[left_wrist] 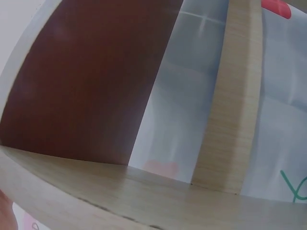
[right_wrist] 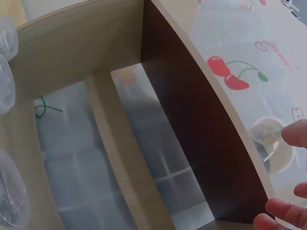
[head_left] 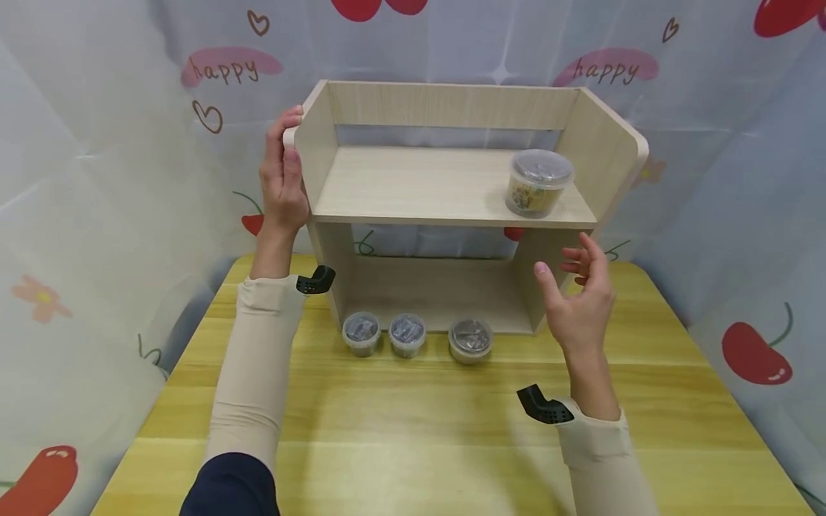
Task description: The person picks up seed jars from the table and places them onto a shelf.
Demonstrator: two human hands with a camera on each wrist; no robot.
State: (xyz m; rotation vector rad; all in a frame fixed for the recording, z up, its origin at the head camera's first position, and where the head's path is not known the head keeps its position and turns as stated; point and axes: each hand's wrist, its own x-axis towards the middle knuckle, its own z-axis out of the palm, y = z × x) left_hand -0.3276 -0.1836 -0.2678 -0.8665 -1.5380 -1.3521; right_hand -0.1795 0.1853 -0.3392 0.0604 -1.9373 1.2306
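My left hand (head_left: 284,179) grips the left side panel of a pale wooden two-tier shelf (head_left: 413,179), fingers over its upper edge and thumb by its rounded front corner. My right hand (head_left: 581,304) is held in the air before the lower right side, thumb and fingers spread, with nothing between them. On the upper board, near the right panel, stands a round clear lidded tub (head_left: 538,183) with a yellowish pattern. In the right wrist view the fingers (right_wrist: 292,134) overlap this tub (right_wrist: 280,155) from the side.
Three small lidded tubs, a left one (head_left: 361,334), a middle one (head_left: 407,335) and a right one (head_left: 470,340), sit along the shelf's front foot on the yellow wooden table (head_left: 400,430). A printed curtain (head_left: 419,43) hangs behind and at both sides.
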